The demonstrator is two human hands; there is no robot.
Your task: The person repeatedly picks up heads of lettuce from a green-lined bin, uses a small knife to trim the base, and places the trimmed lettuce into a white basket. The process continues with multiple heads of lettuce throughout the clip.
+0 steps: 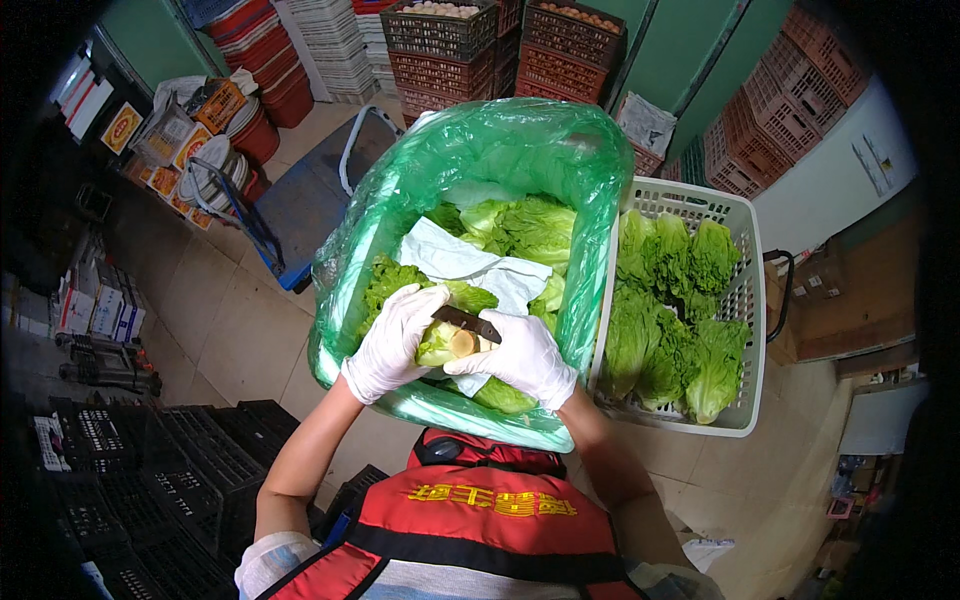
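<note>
In a white glove, my left hand (396,337) is closed around a head of lettuce (439,343), its cut stem end turned toward my other hand. My right hand (521,356), gloved too, grips the dark handle of a knife (466,322). The blade lies across the top of the lettuce near the stem, partly hidden by my fingers. Both hands are above a crate lined with a green plastic bag (600,180). Inside the bag are more lettuce heads (525,229) and a crumpled white sheet (469,262).
To the right stands a white perforated basket (752,300) holding several lettuce heads (675,255). A blue platform trolley (307,187) is beyond the bag on the left. Black crates (202,465) are stacked at lower left. Egg crates (439,67) line the back wall.
</note>
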